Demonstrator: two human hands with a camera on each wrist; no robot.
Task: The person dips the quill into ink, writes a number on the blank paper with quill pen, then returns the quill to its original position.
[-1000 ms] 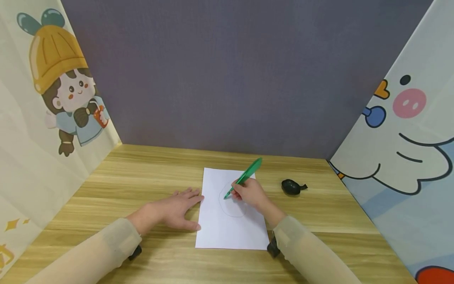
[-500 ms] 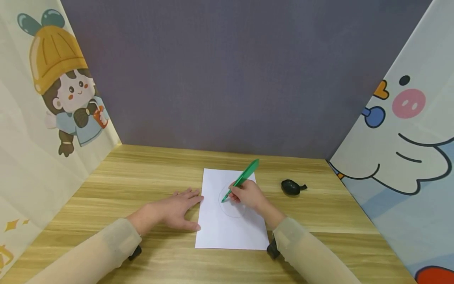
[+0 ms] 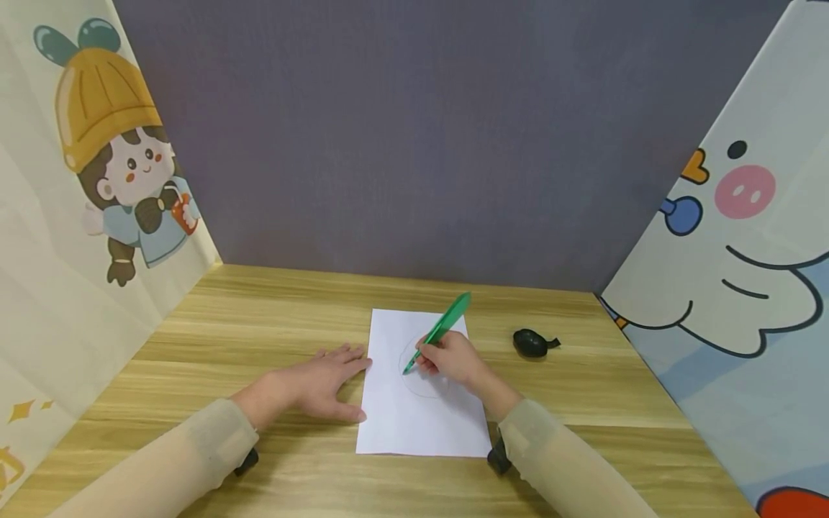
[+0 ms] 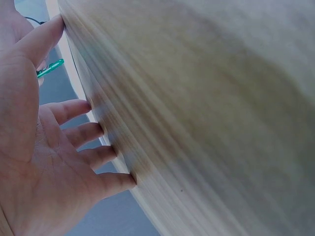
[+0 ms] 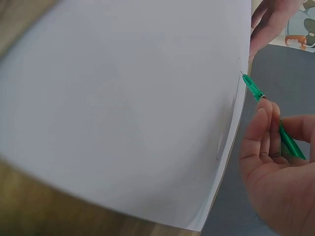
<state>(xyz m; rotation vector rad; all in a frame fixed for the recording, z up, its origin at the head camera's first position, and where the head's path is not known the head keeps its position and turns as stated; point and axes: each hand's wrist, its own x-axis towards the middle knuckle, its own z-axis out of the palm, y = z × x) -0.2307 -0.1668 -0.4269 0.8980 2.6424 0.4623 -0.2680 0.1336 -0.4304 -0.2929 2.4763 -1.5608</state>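
A white sheet of paper (image 3: pixel 395 432) lies on the wooden table, bearing a thin, rounded pencil-like outline (image 3: pixel 424 396). My right hand (image 3: pixel 455 358) pinches a green pen (image 3: pixel 447 320) with a feather-shaped top. In the head view its tip meets the left side of the outline. The right wrist view shows the pen (image 5: pixel 253 87) with its point at the drawn line. My left hand (image 3: pixel 322 383) rests on the table with fingers spread, its thumb and a fingertip at the paper's left edge. From the left wrist view, the left hand's fingers (image 4: pixel 74 110) are extended, tips down on the surface.
A small black rounded object with a short tail (image 3: pixel 531 343) lies on the table (image 3: pixel 272 302) right of the paper. A grey panel (image 3: pixel 414 144) stands at the back. Cartoon-printed sheets flank both sides.
The pen tip has moved slightly down and left along the left side of the outline, the right hand shifting with it. My left hand stays in place.
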